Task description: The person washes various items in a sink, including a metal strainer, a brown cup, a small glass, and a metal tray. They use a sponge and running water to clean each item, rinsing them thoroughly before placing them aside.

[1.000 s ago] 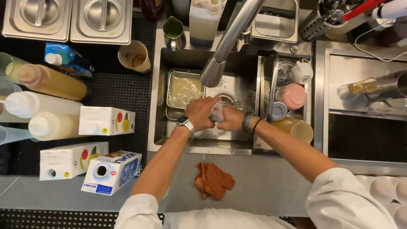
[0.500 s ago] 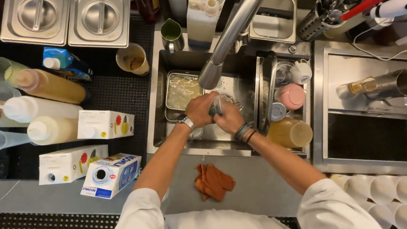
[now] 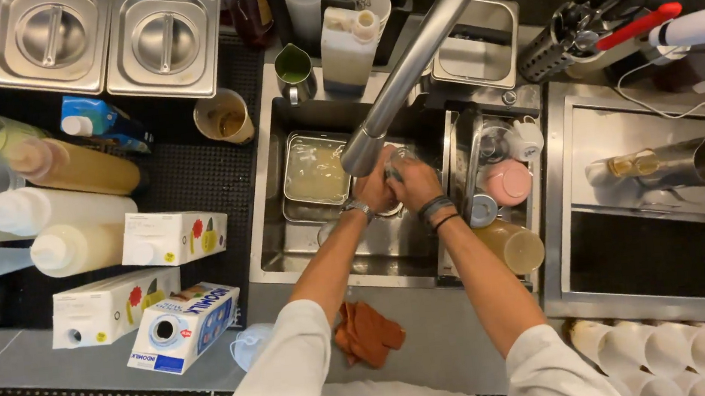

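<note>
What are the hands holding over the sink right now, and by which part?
Both the left hand and right hand close around a small clear item under the faucet; what it is, and which part they grip, cannot be told.

Steel counter [image 3: 435,336] runs across the bottom of the frame, a sunken steel sink [image 3: 392,254] at centre, black rubber matting [image 3: 195,174] on the left, lidded steel pans [image 3: 105,41] at upper left, a steel well [image 3: 656,220] on the right, all evenly lit from overhead.
</note>
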